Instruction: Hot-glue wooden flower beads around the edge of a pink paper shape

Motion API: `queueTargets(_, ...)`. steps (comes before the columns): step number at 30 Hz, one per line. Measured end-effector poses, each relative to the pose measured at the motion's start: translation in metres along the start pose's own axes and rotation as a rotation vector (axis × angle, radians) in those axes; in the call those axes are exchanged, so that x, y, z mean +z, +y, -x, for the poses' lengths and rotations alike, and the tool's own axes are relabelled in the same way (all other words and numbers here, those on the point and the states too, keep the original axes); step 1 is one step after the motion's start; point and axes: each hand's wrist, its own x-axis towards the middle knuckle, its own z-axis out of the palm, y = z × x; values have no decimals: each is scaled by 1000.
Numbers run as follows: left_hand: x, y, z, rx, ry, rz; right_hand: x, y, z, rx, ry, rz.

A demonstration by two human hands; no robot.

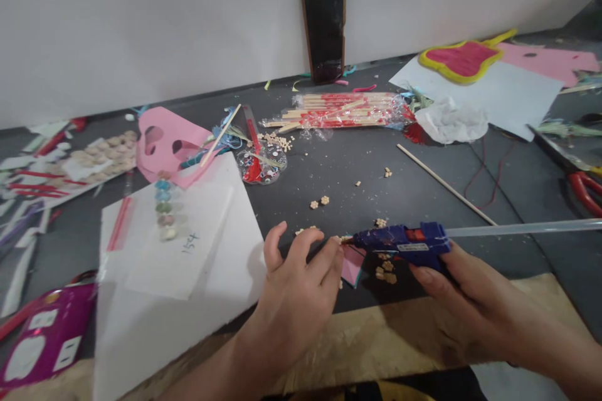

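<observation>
Around the glue gun (402,244) in the right fingers (431,281), bead flowers (324,200) look done, loose beads (276,140) beyond it unused; left fingers (324,261) narrowed, contents unclear.

The hot glue gun (403,245) has a dark blue body with a red part showing near the rear and a pale label (411,248) on its side, the print too small to read. It is held almost level above the table (348,166), its narrow metal nozzle (347,240) pointing left; the handle is mostly hidden. A long, straight, translucent glue stick (522,227) juts from its back and runs out of view at the right.

Under the nozzle lies a small pink piece (352,265) with a blue-green edge, partly covered, one corner towards the viewer. Whether nozzle and piece touch cannot be told.
</observation>
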Motion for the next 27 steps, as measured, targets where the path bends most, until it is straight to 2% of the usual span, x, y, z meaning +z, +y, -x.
queueTargets(9, -2, 0, 1, 4, -10, -10, 6, 10, 7, -14, 3, 17)
queueTargets(20, 1, 0, 2, 9, 0, -1, 2, 3, 5, -92, 67, 96)
queueTargets(27, 1, -1, 2, 19, 5, -2, 4, 7, 9, -42, 47, 95)
